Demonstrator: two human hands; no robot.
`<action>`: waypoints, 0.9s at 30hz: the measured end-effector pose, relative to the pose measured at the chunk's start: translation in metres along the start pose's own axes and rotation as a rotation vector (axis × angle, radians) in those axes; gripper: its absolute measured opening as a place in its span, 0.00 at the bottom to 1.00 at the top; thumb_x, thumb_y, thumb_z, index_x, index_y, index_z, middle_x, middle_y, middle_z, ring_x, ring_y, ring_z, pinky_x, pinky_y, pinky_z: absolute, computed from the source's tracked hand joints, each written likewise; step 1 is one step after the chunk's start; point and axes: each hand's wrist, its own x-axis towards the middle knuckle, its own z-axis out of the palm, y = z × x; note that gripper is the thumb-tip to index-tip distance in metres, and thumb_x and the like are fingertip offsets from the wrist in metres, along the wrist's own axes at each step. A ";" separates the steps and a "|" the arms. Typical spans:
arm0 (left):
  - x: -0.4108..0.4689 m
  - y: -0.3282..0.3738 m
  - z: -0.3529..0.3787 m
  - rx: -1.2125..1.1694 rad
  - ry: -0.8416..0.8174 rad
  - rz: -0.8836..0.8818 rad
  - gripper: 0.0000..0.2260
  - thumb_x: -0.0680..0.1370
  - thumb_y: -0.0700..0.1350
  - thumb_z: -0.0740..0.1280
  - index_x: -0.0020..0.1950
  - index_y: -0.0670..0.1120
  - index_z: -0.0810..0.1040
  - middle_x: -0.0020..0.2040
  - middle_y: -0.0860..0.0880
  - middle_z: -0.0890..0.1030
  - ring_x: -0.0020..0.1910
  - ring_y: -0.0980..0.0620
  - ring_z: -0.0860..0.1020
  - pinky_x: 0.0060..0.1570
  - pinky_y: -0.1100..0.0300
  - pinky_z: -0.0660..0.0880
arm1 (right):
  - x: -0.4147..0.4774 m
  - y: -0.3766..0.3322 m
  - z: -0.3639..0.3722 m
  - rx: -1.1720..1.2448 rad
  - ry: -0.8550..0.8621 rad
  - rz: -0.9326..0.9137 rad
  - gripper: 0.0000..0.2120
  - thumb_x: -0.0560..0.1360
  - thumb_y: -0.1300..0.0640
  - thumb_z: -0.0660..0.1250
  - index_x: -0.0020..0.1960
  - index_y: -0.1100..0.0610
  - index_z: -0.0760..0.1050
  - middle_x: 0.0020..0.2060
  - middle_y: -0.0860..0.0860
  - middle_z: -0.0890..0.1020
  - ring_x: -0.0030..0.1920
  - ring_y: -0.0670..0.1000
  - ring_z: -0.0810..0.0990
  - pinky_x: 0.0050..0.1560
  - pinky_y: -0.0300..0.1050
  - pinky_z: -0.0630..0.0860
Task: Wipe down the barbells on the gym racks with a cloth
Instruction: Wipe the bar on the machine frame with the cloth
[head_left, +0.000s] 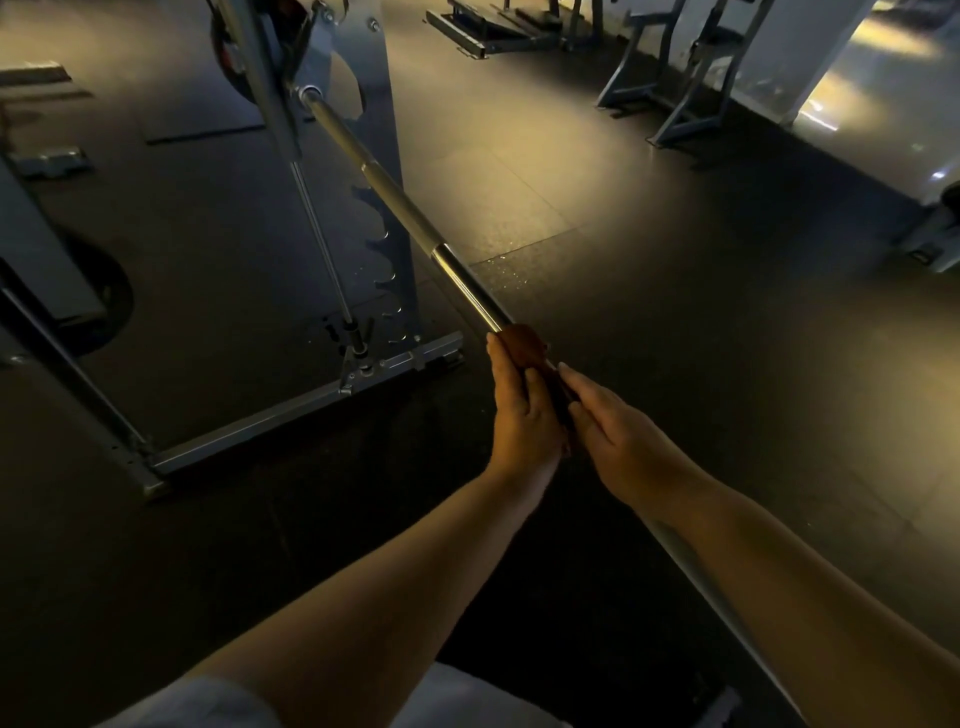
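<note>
A steel barbell (405, 205) runs from the grey rack (358, 130) at the upper left down toward me, and passes under my right forearm. A reddish-brown cloth (522, 343) is wrapped around the bar just past its shiny smooth section. My left hand (522, 415) grips the cloth and bar from the left side. My right hand (618, 436) presses on the cloth from the right, fingers pointing up the bar. Most of the cloth is hidden between my hands.
The rack's base frame (291, 415) lies on the dark rubber floor at the left, with a thin guide rod (324, 249) rising from it. A weight plate (104, 301) leans at the far left. Benches and frames (675, 78) stand at the back right.
</note>
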 end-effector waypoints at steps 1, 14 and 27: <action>0.005 0.006 -0.001 -0.023 0.018 -0.009 0.26 0.87 0.50 0.51 0.79 0.71 0.43 0.71 0.53 0.68 0.63 0.50 0.75 0.52 0.51 0.77 | -0.001 0.001 0.001 -0.021 0.012 0.000 0.25 0.87 0.54 0.52 0.82 0.44 0.52 0.79 0.47 0.64 0.68 0.38 0.65 0.56 0.27 0.63; -0.030 -0.027 0.016 -0.052 -0.039 -0.052 0.26 0.86 0.52 0.54 0.74 0.78 0.47 0.72 0.47 0.71 0.66 0.44 0.77 0.56 0.44 0.80 | -0.010 0.007 -0.002 0.048 0.005 -0.017 0.23 0.88 0.51 0.51 0.82 0.42 0.55 0.77 0.47 0.67 0.68 0.43 0.69 0.65 0.46 0.71; -0.041 -0.030 0.030 -0.109 0.055 -0.034 0.25 0.86 0.52 0.54 0.74 0.79 0.48 0.70 0.49 0.71 0.64 0.45 0.77 0.59 0.37 0.77 | -0.038 0.023 -0.006 0.072 -0.010 -0.043 0.23 0.87 0.54 0.52 0.82 0.44 0.56 0.77 0.46 0.67 0.66 0.38 0.69 0.53 0.29 0.69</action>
